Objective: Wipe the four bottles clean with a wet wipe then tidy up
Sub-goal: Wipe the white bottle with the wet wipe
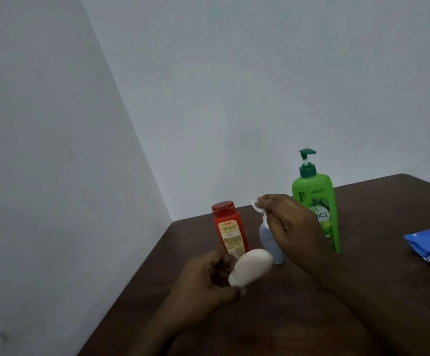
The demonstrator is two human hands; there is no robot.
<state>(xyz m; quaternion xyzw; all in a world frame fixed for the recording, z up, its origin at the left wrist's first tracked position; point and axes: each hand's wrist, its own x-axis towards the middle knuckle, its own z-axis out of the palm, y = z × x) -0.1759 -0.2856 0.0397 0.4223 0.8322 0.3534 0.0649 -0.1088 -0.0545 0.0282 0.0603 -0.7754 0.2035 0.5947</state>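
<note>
Within the left fingers point(224, 295) sits the white bottle point(253, 264), neck inward.

The left hand point(208, 276), lower centre of the frame, and the right hand point(293, 227), just above it, are bare. The left forearm point(155, 330) and right forearm point(368, 299) run bare to the bottom edge.

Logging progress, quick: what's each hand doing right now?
Left hand: grips the white bottle.
Right hand: pinches the wet wipe at the top of the blue bottle.
</note>
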